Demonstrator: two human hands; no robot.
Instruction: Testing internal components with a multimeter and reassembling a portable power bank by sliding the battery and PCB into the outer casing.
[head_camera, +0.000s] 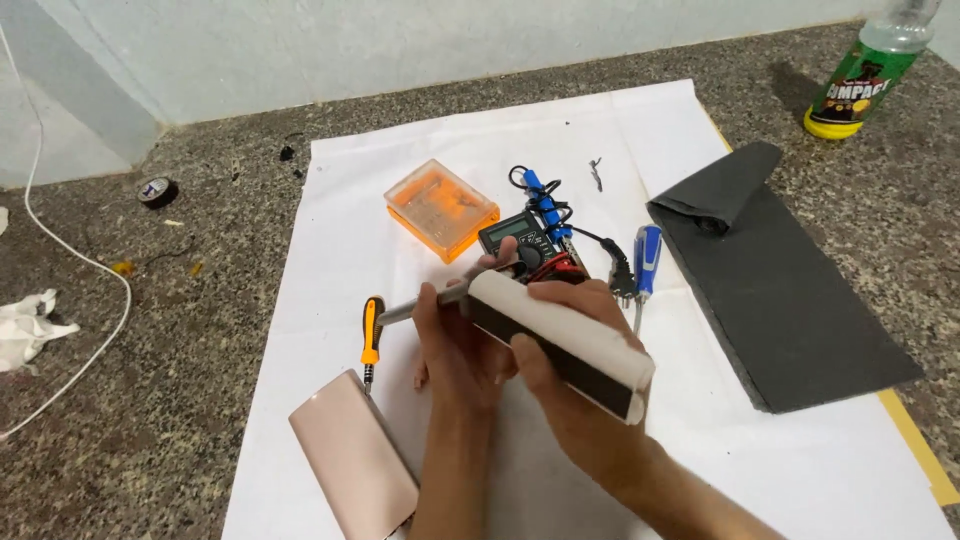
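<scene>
My right hand grips a long white block with a black side, held tilted above the white sheet. My left hand holds a thin grey metal tool whose far end meets the upper end of the block; red wires show there. A rose-coloured metal sleeve lies on the sheet to the left of my left forearm. An orange-handled screwdriver lies just beyond the sleeve.
Behind my hands are an orange transparent box, a dark multimeter, blue-capped wired parts and a blue-handled screwdriver. A dark grey mat lies right. A green-labelled bottle, tape roll, white cable and tissue rest on the speckled counter.
</scene>
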